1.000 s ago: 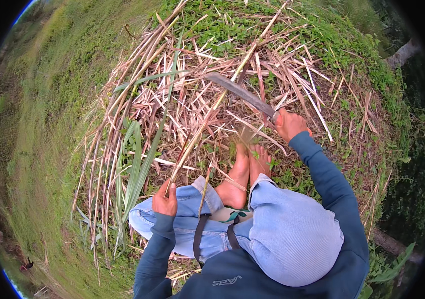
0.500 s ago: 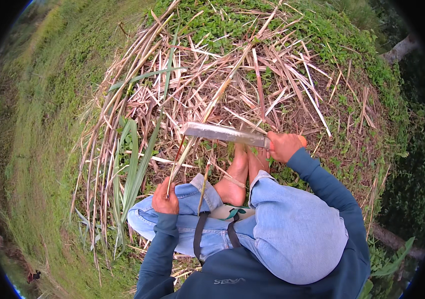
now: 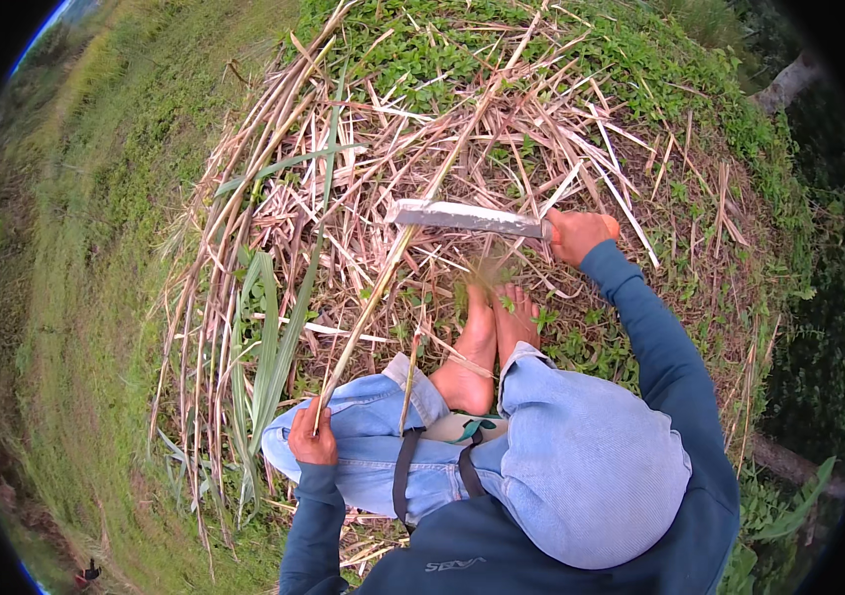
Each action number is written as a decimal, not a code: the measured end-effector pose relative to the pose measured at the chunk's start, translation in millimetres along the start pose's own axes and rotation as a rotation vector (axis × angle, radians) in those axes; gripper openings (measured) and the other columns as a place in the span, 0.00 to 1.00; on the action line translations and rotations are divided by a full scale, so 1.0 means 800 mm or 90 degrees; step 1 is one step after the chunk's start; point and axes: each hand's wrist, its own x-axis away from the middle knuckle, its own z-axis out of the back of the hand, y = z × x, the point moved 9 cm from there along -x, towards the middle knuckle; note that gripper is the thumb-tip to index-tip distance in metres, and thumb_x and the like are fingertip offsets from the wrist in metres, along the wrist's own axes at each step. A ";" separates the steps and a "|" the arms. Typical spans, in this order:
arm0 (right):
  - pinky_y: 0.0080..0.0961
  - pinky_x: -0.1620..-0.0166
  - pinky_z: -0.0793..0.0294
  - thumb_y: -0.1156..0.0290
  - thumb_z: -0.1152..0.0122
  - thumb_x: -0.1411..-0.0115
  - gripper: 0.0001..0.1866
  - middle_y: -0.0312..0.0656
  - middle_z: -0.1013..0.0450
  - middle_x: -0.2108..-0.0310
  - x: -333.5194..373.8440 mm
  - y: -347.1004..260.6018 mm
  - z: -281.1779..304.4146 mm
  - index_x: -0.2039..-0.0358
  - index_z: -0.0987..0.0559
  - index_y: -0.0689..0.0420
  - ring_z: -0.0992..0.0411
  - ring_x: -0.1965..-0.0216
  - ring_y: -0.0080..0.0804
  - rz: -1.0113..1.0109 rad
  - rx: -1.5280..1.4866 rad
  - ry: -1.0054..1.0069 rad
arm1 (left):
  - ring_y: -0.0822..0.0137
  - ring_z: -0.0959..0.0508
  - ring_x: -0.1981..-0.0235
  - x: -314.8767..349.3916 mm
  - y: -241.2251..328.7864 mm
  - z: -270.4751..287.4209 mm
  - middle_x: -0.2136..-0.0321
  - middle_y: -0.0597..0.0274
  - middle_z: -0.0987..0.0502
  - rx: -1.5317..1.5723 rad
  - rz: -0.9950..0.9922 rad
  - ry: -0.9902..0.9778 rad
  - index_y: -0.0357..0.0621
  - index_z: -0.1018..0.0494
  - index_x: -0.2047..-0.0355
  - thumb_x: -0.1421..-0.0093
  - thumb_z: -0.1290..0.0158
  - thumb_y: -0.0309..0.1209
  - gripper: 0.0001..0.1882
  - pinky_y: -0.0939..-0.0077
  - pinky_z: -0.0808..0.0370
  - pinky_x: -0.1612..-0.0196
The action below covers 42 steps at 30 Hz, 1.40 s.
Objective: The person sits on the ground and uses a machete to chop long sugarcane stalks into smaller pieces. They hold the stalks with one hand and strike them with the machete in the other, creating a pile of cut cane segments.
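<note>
My left hand [image 3: 313, 433] is closed around the near end of a long pale stalk [image 3: 363, 315], just over my left knee. The stalk slants away to the far right across the littered ground. In my right hand [image 3: 581, 238] is the orange handle of a machete [image 3: 477, 218]; its long, broad blade points left. The blade's tip end lies across the stalk, well beyond my left hand. Whether the edge bites into the stalk, I cannot tell.
My bare feet [image 3: 470, 367] are on the ground close below the blade. Dry stalk pieces [image 3: 343, 208] litter the ground ahead. Long uncut stalks [image 3: 206, 258] and green leaves [image 3: 269, 347] lie to the left. A short stalk [image 3: 409, 382] leans by my leg.
The machete has moved farther away along the stalk with my right hand. My left hand has drawn back toward me and slightly left, still gripping the stalk.
</note>
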 end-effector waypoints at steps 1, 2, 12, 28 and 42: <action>0.46 0.63 0.23 0.63 0.40 0.46 0.14 0.51 0.23 0.73 -0.009 0.016 -0.003 0.62 0.29 0.55 0.23 0.69 0.52 -0.019 0.006 0.022 | 0.61 0.29 0.78 -0.001 0.001 -0.002 0.78 0.56 0.30 0.004 -0.005 0.003 0.40 0.23 0.55 0.41 0.45 0.25 0.13 0.69 0.34 0.74; 0.47 0.61 0.24 0.62 0.41 0.45 0.14 0.53 0.23 0.70 -0.022 0.031 0.007 0.61 0.27 0.56 0.23 0.67 0.52 -0.148 -0.021 0.031 | 0.61 0.29 0.77 -0.001 0.000 0.000 0.77 0.56 0.29 0.003 -0.007 0.015 0.40 0.23 0.55 0.41 0.45 0.25 0.13 0.69 0.34 0.73; 0.48 0.69 0.25 0.64 0.40 0.48 0.14 0.52 0.24 0.76 0.104 -0.131 -0.001 0.63 0.29 0.55 0.23 0.73 0.52 0.119 -0.132 -0.102 | 0.47 0.25 0.69 -0.069 0.068 -0.086 0.73 0.48 0.23 -0.025 0.010 -0.002 0.37 0.24 0.60 0.37 0.49 0.33 0.12 0.58 0.30 0.64; 0.47 0.67 0.24 0.65 0.43 0.46 0.13 0.49 0.24 0.76 0.019 -0.024 -0.002 0.62 0.29 0.55 0.24 0.73 0.51 0.062 -0.054 0.025 | 0.52 0.28 0.71 0.015 0.006 -0.014 0.74 0.50 0.25 -0.007 0.037 -0.015 0.35 0.24 0.58 0.40 0.46 0.27 0.11 0.61 0.32 0.65; 0.46 0.67 0.23 0.63 0.41 0.46 0.14 0.51 0.24 0.77 0.005 -0.017 0.010 0.63 0.28 0.57 0.23 0.73 0.52 -0.022 -0.036 0.057 | 0.56 0.24 0.67 0.061 -0.067 0.046 0.70 0.48 0.23 0.091 0.133 -0.013 0.31 0.25 0.58 0.37 0.49 0.31 0.14 0.66 0.29 0.60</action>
